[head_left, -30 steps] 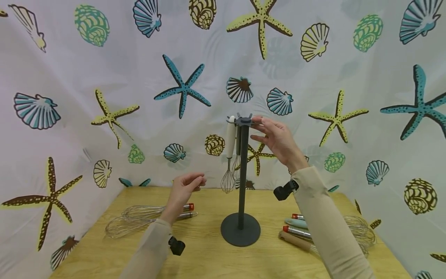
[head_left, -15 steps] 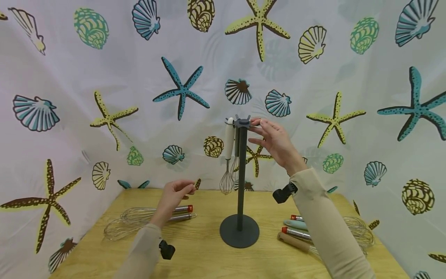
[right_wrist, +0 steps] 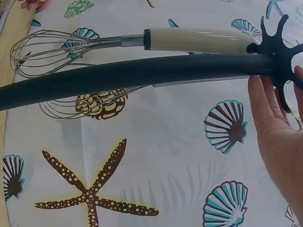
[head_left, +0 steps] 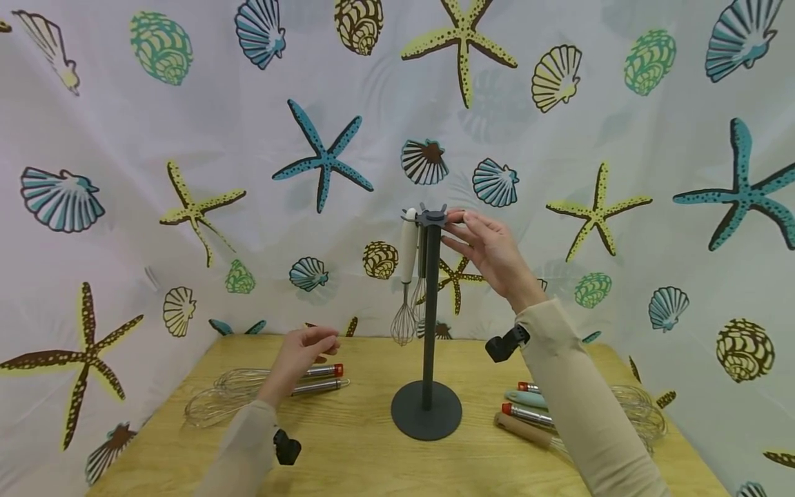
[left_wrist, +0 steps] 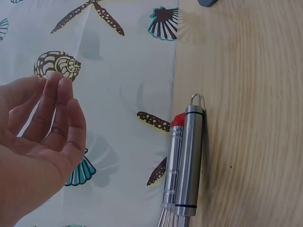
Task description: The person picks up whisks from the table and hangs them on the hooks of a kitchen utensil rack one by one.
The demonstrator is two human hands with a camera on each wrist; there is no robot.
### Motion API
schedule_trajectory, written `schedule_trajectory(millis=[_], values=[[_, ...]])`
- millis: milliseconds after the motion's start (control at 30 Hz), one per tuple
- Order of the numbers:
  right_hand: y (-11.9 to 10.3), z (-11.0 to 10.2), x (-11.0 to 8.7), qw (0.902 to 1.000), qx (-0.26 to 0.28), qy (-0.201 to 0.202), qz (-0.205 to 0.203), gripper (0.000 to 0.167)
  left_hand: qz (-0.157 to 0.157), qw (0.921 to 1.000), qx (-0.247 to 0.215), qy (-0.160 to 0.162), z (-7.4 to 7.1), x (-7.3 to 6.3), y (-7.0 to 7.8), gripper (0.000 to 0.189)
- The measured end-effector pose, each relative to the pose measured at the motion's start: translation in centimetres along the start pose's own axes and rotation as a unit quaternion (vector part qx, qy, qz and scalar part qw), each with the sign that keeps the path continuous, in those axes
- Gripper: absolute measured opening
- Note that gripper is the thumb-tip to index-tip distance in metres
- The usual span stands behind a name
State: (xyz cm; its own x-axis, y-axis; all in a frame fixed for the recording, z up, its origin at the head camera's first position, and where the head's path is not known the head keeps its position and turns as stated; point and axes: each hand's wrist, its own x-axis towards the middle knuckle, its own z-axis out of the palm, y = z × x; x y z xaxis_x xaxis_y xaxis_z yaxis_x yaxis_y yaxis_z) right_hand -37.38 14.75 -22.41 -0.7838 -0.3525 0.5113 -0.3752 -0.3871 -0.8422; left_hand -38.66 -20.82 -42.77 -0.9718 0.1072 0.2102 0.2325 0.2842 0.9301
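Observation:
A dark grey utensil stand [head_left: 430, 310] with a pronged top stands upright on a round base. My right hand [head_left: 497, 255] is at its top, thumb and fingertips at one of the prongs, other fingers stretched beside the pole. From the stand's left side hangs a cream-handled whisk [head_left: 408, 248], wires down. A second whisk [right_wrist: 113, 94] hangs partly behind the pole. My left hand [head_left: 298, 355], fingers loosely bent and holding nothing, is raised over two whisks on the table: a steel-handled whisk [left_wrist: 191, 161] and a red-tipped whisk [left_wrist: 173, 161].
Several whisks lie at the table's right, among them a wooden-handled whisk [head_left: 526, 431] and one with a pale blue handle [head_left: 524, 398]; my right forearm partly covers them. A shell-and-starfish curtain [head_left: 373, 103] stands behind the wooden table [head_left: 366, 462].
My left hand has drawn back left and downward, away from the stand. The right hand stays at the stand's top, and the hanging whisks keep their places.

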Motion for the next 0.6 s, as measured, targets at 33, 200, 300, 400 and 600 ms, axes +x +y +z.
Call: schedule_trajectory(millis=[33,200,300,400,600], values=[[0.0,0.0,0.0,1.0000,0.004,0.000,0.000,0.027,-0.004,1.0000,0.001,-0.001,-0.1,-0.1,-0.1,0.035],[0.0,0.1,-0.1,0.9999,0.008,0.010,-0.002,0.028,-0.015,0.9996,0.025,-0.007,-0.6,-0.4,-0.4,0.035],[-0.1,0.1,0.0,0.9999,0.006,0.015,-0.004,0.029,-0.022,0.9987,0.043,-0.013,-0.9,-0.4,-0.7,0.033],[0.0,0.1,0.0,0.9998,0.006,0.017,-0.006,0.028,-0.038,0.9976,0.052,-0.025,-1.2,-0.5,-1.3,0.034],[0.2,0.2,-0.1,0.9997,0.013,0.019,-0.007,0.029,-0.073,0.9949,0.049,-0.050,-1.4,-0.5,-2.4,0.034]])
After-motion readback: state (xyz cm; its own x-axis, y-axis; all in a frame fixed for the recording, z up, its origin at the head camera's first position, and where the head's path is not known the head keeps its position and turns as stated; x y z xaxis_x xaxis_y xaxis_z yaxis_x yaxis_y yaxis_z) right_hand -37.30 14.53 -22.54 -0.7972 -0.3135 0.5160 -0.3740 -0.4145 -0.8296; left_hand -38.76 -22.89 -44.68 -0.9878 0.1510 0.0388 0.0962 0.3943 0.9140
